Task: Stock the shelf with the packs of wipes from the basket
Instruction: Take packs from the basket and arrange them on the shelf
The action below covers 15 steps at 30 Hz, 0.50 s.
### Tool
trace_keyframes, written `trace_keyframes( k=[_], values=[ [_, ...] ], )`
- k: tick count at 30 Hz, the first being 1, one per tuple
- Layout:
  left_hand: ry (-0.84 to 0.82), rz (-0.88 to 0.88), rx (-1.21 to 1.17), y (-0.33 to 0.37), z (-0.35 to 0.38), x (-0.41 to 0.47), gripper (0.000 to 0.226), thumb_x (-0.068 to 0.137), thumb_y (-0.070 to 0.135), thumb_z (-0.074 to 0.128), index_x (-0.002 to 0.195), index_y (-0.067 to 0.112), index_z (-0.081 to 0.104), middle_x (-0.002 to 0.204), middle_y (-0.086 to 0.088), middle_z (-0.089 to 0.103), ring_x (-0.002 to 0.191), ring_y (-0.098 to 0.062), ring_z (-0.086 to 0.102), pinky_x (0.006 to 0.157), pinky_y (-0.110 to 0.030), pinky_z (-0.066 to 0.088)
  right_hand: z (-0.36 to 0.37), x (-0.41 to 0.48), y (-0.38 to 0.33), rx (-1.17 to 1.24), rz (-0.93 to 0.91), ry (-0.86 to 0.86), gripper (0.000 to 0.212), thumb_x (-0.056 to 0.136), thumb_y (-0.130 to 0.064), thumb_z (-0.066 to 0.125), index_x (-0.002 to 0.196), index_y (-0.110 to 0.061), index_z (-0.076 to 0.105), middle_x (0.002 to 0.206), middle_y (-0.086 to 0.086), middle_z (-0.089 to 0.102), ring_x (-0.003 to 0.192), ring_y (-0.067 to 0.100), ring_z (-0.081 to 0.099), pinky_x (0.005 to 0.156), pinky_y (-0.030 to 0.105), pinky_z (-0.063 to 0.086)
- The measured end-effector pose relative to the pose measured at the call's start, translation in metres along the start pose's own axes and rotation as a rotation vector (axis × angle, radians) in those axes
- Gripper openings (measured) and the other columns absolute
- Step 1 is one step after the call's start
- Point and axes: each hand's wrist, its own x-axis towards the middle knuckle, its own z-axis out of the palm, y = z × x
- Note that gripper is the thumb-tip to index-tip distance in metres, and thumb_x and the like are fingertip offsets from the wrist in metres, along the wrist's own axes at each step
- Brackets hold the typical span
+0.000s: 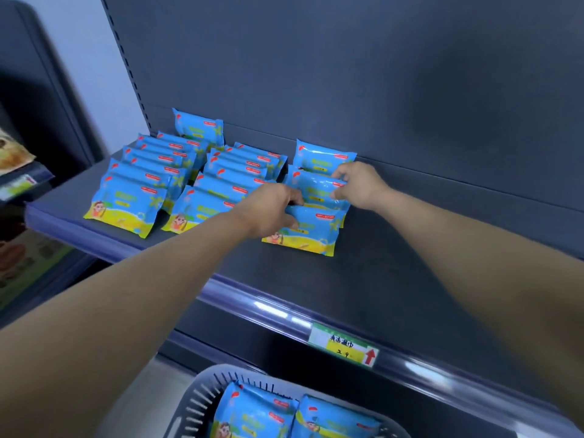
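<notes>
"If we begin at the bottom edge, closest to the camera, what's there?"

"A grey slotted basket [202,396], with two packs of wipes [252,415] lying side by side in it. They are blue with a yellow band."

"And just beyond the basket?"

"The clear plastic rail [268,308] along the front of the shelf [395,279]. It carries a green and yellow price label [344,346] with a red arrow. The writing is too small to read properly."

"Where are the hands?"

"Both bare arms reach out over the shelf to the rightmost row of packs. The left hand [268,213] grips the front pack [309,235] at its upper left corner, with the fingers curled over the top edge and the thumb on the face. That pack stands on the shelf, leaning back. The right hand [360,184] pinches the right end of the second pack [316,191], which sits just behind the front pack and touches it."

"Anything behind those two?"

"A third pack [325,154] stands upright, close to the dark back panel [347,74]. To the left are two fuller rows, the middle row [227,184] and the left row [142,184]. Their packs overlap front to back, all leaning the same way. One more pack stands upright at the far end of the left row. Further left, a neighbouring shelf [15,153] holds other goods, too blurred to tell apart."
</notes>
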Motion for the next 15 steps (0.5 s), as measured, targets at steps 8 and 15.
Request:
trace_keyframes(
  k=[8, 15],
  values=[
    [0.050, 0.063, 0.239, -0.002, 0.001, 0.044, 0.041, 0.085, 0.021, 0.064, 0.124, 0.013, 0.055, 0.122, -0.009, 0.054, 0.115, -0.027, 0.047, 0.097, -0.033, 0.035, -0.001, 0.015, 0.004, 0.103, -0.029, 0.046, 0.037, 0.087, -0.011, 0.063, 0.124, -0.013, 0.059, 0.123, 0.009, 0.057, 0.105, 0.019, 0.056, 0.087, 0.022, 0.041],
    [0.018, 0.035, 0.324, -0.006, 0.008, 0.065, 0.046, 0.087, 0.023, 0.060, 0.131, 0.013, 0.048, 0.132, -0.008, 0.048, 0.123, -0.027, 0.043, 0.104, -0.036, 0.031, -0.014, -0.012, 0.007, 0.075, -0.038, 0.163, 0.033, 0.091, -0.012, 0.054, 0.123, -0.014, 0.058, 0.117, 0.007, 0.061, 0.106, 0.023, 0.058, 0.095, 0.034, 0.047]
  ],
)
